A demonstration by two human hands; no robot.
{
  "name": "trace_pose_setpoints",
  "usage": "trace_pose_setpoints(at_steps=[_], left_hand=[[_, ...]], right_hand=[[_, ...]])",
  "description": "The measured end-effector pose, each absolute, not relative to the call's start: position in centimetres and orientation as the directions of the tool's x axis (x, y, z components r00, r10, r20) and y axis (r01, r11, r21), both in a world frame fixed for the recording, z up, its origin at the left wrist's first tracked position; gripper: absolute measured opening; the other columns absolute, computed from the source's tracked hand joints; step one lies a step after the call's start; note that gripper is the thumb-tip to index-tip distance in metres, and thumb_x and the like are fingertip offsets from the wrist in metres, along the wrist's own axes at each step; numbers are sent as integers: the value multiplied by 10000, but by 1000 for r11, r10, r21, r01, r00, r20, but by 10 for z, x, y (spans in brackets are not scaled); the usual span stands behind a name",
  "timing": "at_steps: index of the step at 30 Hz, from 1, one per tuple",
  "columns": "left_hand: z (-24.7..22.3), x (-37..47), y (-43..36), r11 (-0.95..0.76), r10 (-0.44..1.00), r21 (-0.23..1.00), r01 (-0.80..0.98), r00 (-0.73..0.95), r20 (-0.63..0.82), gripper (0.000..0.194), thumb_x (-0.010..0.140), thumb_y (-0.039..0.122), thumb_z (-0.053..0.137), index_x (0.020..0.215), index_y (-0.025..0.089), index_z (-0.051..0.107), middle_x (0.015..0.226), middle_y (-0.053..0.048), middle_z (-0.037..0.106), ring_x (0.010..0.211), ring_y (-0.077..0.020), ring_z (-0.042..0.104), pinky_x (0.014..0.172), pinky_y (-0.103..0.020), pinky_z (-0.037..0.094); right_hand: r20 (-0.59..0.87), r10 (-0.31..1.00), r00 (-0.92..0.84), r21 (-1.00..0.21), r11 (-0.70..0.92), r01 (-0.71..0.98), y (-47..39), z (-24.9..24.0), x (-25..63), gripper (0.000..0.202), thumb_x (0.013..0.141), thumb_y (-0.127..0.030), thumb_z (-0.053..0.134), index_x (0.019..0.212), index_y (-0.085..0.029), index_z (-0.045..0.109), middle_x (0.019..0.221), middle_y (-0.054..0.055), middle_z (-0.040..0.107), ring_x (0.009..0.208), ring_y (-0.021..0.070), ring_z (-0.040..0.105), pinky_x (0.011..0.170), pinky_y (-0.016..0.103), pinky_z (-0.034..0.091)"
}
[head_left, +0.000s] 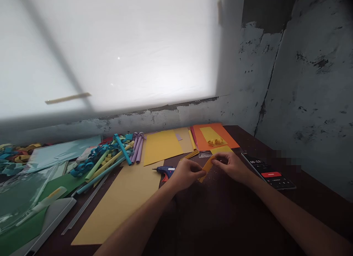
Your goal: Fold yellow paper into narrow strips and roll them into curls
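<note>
A short orange-yellow paper strip [207,168] is stretched slantwise between my two hands, above the dark table. My left hand [187,174] pinches its lower left end between thumb and fingers. At the upper right end, the fingertips of my right hand [230,166] are closed on the same strip. Just left of my left hand lies a blue glue gun [165,170] with an orange trigger, its nozzle pointing left; my hand hides part of it. Behind my hands rest more narrow yellow strips [190,155] and a yellow paper piece [220,149].
A phone [268,171] with a running timer lies right of my right arm. Yellow sheets [162,145], an orange sheet [230,136] and purple paper rolls [138,151] line the back. Leftward are a large tan sheet [118,208], paper chains [82,168] and a cutter knife [45,202].
</note>
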State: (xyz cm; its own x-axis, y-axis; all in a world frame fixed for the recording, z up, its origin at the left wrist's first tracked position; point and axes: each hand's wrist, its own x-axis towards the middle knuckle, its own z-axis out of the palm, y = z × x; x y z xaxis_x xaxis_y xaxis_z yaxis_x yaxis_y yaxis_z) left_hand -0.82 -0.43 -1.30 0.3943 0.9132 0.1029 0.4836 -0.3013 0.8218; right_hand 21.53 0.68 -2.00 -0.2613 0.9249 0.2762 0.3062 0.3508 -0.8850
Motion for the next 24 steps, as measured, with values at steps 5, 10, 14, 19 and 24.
trace_pose_setpoints(at_steps=[5, 10, 14, 19, 24], left_hand=[[-13, -6, -6, -303, 911, 854, 424, 392, 128, 271, 827, 388, 684, 807, 153, 816, 751, -44, 744, 690, -171, 617, 587, -242, 414], [-12, -4, -9, -290, 883, 867, 405, 462, 80, 262, 794, 391, 723, 777, 139, 792, 692, -23, 700, 617, -134, 549, 553, -235, 370], [-12, -4, -10, -283, 890, 862, 421, 449, 73, 291, 776, 406, 738, 705, 125, 759, 595, 6, 606, 568, -107, 457, 527, -234, 318], [-14, -2, -11, -285, 902, 874, 393, 419, 106, 324, 792, 450, 725, 746, 132, 764, 643, 0, 603, 611, -117, 465, 530, -229, 316], [-17, -2, -9, -272, 894, 884, 381, 441, 85, 322, 777, 429, 734, 673, 124, 721, 613, 8, 563, 593, -108, 433, 525, -231, 304]], right_hand=[[199, 926, -322, -950, 262, 168, 2, -16, 212, 376, 825, -537, 733, 984, -200, 787, 1029, 75, 777, 997, 289, 688, 907, 404, 521], [178, 923, -340, -950, 252, 187, 0, -13, 212, 411, 817, -580, 727, 918, -191, 809, 941, 73, 788, 995, 313, 700, 928, 435, 533], [181, 929, -324, -949, 252, 192, 0, -14, 212, 447, 796, -590, 748, 973, -184, 807, 994, 84, 790, 1019, 318, 701, 933, 437, 535], [201, 875, -441, -936, 304, 177, -1, -18, 208, 431, 828, -572, 739, 983, -177, 811, 997, 86, 790, 976, 289, 707, 883, 396, 543], [206, 889, -408, -930, 308, 202, 3, -25, 209, 408, 809, -571, 759, 938, -188, 818, 959, 77, 792, 934, 277, 702, 846, 382, 538]])
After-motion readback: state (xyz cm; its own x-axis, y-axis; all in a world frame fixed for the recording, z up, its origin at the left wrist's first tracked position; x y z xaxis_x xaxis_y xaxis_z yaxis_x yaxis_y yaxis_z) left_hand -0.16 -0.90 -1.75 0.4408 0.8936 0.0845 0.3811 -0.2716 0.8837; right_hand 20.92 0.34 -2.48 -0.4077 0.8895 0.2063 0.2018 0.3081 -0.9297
